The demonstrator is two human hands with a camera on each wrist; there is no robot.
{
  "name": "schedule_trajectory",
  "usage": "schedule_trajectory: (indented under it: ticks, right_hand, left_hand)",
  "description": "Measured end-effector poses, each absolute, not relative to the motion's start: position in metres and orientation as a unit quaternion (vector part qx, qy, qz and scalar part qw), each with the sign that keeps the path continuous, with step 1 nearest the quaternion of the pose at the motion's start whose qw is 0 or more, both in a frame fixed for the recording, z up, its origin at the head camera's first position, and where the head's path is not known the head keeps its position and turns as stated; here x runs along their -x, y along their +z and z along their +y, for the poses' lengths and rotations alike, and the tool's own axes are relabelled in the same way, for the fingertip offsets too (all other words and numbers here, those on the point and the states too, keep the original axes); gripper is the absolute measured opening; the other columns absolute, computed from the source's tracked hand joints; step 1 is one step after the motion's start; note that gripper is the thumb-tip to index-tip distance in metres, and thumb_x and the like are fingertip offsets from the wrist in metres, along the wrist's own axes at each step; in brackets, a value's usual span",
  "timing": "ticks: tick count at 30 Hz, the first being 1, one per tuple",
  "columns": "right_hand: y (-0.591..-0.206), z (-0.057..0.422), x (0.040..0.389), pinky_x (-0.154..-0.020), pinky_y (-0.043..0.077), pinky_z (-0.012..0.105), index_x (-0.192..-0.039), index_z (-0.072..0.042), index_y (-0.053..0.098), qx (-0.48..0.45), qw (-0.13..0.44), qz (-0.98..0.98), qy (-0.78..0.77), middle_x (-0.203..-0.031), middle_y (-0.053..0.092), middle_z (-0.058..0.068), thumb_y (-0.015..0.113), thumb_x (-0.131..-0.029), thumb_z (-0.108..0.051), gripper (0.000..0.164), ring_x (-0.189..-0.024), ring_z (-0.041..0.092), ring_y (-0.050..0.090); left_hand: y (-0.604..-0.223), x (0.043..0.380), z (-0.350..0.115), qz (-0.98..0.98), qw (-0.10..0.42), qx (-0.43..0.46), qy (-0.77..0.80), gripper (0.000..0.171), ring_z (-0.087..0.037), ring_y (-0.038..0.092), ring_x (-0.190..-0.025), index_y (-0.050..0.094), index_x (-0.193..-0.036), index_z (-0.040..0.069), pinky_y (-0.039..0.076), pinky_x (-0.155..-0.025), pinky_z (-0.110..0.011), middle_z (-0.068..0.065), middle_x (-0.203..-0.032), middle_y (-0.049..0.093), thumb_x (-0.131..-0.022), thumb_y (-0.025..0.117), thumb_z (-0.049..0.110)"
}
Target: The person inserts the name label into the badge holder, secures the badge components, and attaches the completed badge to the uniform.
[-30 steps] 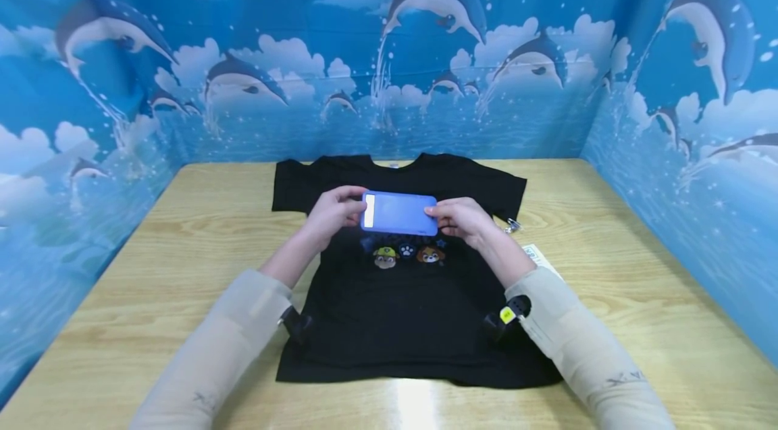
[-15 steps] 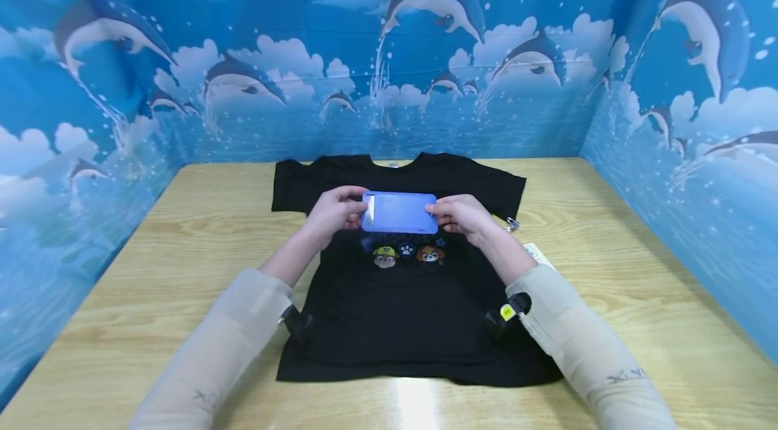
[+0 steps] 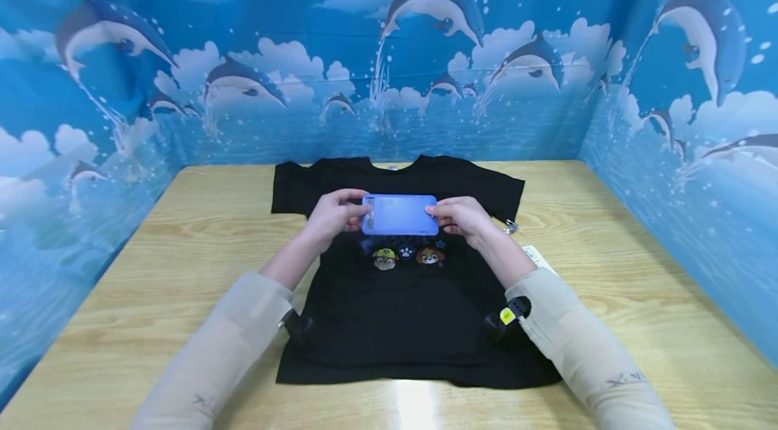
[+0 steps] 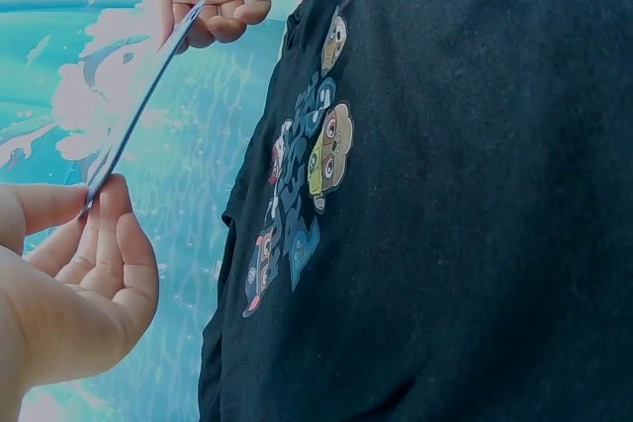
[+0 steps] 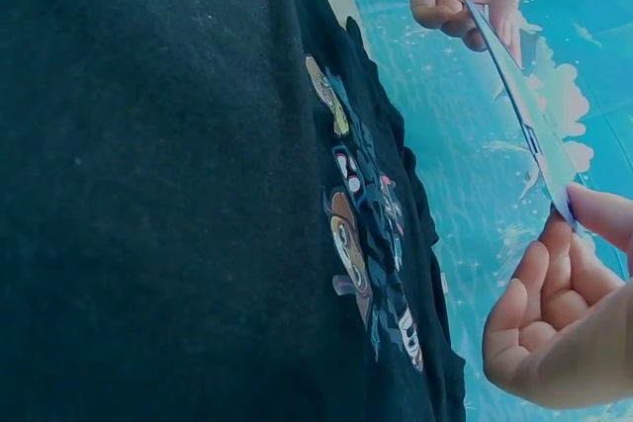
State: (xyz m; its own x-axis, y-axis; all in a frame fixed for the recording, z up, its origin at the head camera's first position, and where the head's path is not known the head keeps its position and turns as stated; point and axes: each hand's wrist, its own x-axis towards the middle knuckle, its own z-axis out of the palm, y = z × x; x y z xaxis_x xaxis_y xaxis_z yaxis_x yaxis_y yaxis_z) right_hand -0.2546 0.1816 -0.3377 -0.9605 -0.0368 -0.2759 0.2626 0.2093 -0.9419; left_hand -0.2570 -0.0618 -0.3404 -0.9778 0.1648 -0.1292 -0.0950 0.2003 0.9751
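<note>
Both hands hold a thin blue rectangular plastic case level above the shirt, one at each short end. My left hand pinches its left end between thumb and fingers, beside a paler strip. The right end is pinched by my right hand, thumb on the face towards me. Edge-on in the left wrist view, the case looks very thin. In the right wrist view, a small slot shows along the edge of the case. Underneath lies a black T-shirt with cartoon dog faces, spread flat, neck away from me.
The T-shirt covers the middle of a wooden table. By its right sleeve lies a small shiny metal piece, kind unclear. A white printed card is partly hidden behind my right forearm. Dolphin-print cloth encloses the back and sides.
The white strip at the left end of the case now looks dull and see-through, as if the case tilted slightly. Both hands keep the same hold and place.
</note>
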Motion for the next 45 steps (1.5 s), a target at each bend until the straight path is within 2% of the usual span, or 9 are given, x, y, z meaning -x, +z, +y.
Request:
schedule_trajectory:
  ticks: [6, 17, 25, 45]
  right_hand:
    - [-0.3382, 0.1807, 0.2549, -0.060, 0.047, 0.023, -0.110, 0.005, 0.060, -0.079, 0.112, 0.760, -0.635, -0.067, 0.058, -0.002, 0.068, -0.084, -0.016, 0.034, -0.061, 0.009, 0.053]
    - [-0.3389, 0.1800, 0.2563, -0.062, 0.048, 0.024, -0.108, 0.004, 0.060, -0.080, 0.123, 0.758, -0.636, -0.067, 0.058, -0.002, 0.067, -0.085, -0.016, 0.031, -0.061, 0.009, 0.054]
    - [-0.3381, 0.1812, 0.2574, -0.061, 0.048, 0.024, -0.107, 0.005, 0.060, -0.077, 0.125, 0.753, -0.641, -0.064, 0.057, -0.002, 0.067, -0.084, -0.014, 0.030, -0.059, 0.009, 0.053]
    - [-0.3369, 0.1823, 0.2555, -0.058, 0.047, 0.022, -0.105, 0.006, 0.061, -0.053, 0.130, 0.766, -0.627, -0.064, 0.057, -0.001, 0.068, -0.084, -0.014, 0.030, -0.059, 0.010, 0.053]
  left_hand:
    - [-0.3413, 0.2562, -0.0635, 0.771, 0.097, -0.048, 0.627, 0.037, -0.019, 0.056, -0.067, 0.054, -0.126, 0.007, 0.050, -0.070, -0.031, -0.010, -0.083, 0.060, -0.089, 0.059, 0.012]
    - [-0.3413, 0.2564, -0.0648, 0.776, 0.080, -0.066, 0.622, 0.036, -0.020, 0.055, -0.067, 0.055, -0.125, 0.005, 0.049, -0.067, -0.030, -0.009, -0.082, 0.059, -0.090, 0.058, 0.010]
    - [-0.3423, 0.2577, -0.0636, 0.771, 0.073, -0.073, 0.629, 0.036, -0.015, 0.053, -0.061, 0.056, -0.123, 0.002, 0.049, -0.063, -0.028, -0.006, -0.075, 0.058, -0.087, 0.058, 0.003]
    - [-0.3416, 0.2569, -0.0663, 0.784, 0.069, -0.077, 0.612, 0.032, -0.019, 0.053, -0.063, 0.058, -0.118, 0.002, 0.049, -0.064, -0.029, -0.008, -0.074, 0.057, -0.086, 0.057, 0.002]
